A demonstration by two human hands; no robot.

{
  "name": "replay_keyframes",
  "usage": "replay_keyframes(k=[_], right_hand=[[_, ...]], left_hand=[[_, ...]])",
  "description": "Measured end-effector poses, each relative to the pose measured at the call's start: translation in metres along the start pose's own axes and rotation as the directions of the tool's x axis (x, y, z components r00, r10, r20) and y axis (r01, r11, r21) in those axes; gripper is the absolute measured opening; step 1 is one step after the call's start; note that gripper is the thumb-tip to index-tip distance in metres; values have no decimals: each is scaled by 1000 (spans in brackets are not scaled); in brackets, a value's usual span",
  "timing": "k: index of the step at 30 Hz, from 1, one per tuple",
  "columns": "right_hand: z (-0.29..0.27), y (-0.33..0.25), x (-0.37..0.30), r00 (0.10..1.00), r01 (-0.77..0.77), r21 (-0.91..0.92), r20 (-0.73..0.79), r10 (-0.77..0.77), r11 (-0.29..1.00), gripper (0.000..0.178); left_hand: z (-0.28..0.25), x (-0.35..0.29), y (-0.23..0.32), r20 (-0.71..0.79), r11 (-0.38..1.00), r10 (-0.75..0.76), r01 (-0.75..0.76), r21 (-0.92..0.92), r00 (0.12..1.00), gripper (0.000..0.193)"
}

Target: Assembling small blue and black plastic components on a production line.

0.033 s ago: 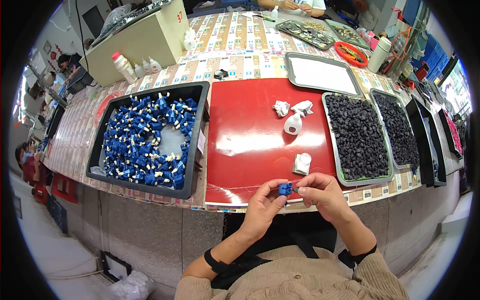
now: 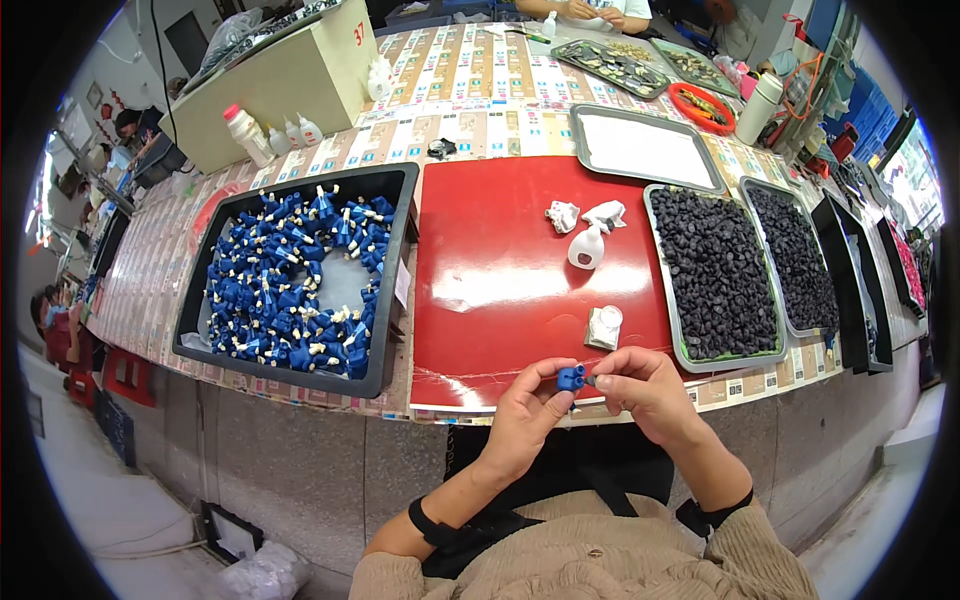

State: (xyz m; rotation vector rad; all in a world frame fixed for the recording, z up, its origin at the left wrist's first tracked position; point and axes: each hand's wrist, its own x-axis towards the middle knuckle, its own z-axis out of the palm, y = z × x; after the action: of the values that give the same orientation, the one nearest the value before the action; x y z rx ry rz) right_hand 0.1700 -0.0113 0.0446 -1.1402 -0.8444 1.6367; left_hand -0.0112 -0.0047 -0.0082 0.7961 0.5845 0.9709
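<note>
Near the table's front edge, my left hand (image 2: 525, 415) grips a small blue plastic figure part (image 2: 570, 379) between thumb and fingers. Round openings show on its right side. My right hand (image 2: 642, 392) pinches a small dark piece (image 2: 591, 381) against that side; whether it sits inside an opening I cannot tell. Just beyond my hands, a small squarish container with a round white top (image 2: 604, 327) stands on the red mat (image 2: 500, 240). Farther back are a white squeeze bottle (image 2: 586, 250) and crumpled white tissue (image 2: 563, 216).
Left of the mat, a black tray (image 2: 372, 385) holds many blue parts with cream tips. Trays of small black pieces (image 2: 712, 270) stand at the right. Behind lies a white-lined tray (image 2: 645, 150). Glue-type bottles (image 2: 248, 135) stand back left. Another person's hands (image 2: 595, 12) are across the table.
</note>
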Motion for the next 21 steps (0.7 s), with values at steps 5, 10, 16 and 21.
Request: replay_keyframes(k=[5, 10, 16, 21], right_hand=[[-1, 4, 0, 999, -40, 25, -9, 40, 999, 13], [-6, 4, 0, 998, -59, 27, 3, 59, 998, 12], [-17, 6, -1, 989, -126, 38, 80, 123, 991, 8], [-21, 10, -4, 974, -214, 110, 99, 203, 971, 6]], left_hand=[[1, 0, 0, 8, 1000, -13, 13, 13, 1000, 33], [2, 0, 2, 25, 999, -30, 29, 38, 999, 33], [1, -1, 7, 40, 967, 88, -95, 236, 995, 36], [-1, -3, 12, 56, 868, 130, -141, 477, 990, 35]])
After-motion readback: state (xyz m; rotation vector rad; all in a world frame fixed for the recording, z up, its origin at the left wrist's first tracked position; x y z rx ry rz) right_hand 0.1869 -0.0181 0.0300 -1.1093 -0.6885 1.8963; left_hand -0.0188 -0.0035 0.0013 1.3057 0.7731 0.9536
